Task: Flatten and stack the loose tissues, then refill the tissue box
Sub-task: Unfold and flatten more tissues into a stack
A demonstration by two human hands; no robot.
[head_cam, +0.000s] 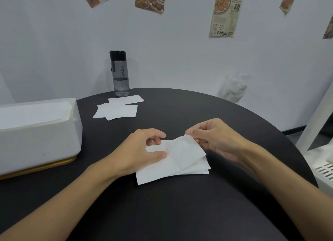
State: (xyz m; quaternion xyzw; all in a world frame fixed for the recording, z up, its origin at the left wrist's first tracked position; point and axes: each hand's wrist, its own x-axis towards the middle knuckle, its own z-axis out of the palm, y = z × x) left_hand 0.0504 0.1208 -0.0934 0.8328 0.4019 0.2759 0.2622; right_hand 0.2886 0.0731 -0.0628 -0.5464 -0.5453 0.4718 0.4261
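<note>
A white tissue [177, 158] lies on top of a small stack of tissues [201, 169] in the middle of the black round table [180, 213]. My left hand [142, 150] pinches the tissue's left edge between thumb and fingers. My right hand [216, 138] pinches its upper right corner and lifts it slightly. Three loose tissues [118, 108] lie flat farther back, near the table's far edge. The white tissue box [38, 138] stands upside down at the left with its golden lid [38, 167] underneath and white tissues showing in its open top.
A dark water bottle [120, 74] stands at the table's back edge behind the loose tissues. A clear plastic bag [233, 88] lies beyond the table at the back right. White furniture [320, 141] stands close to the table's right edge.
</note>
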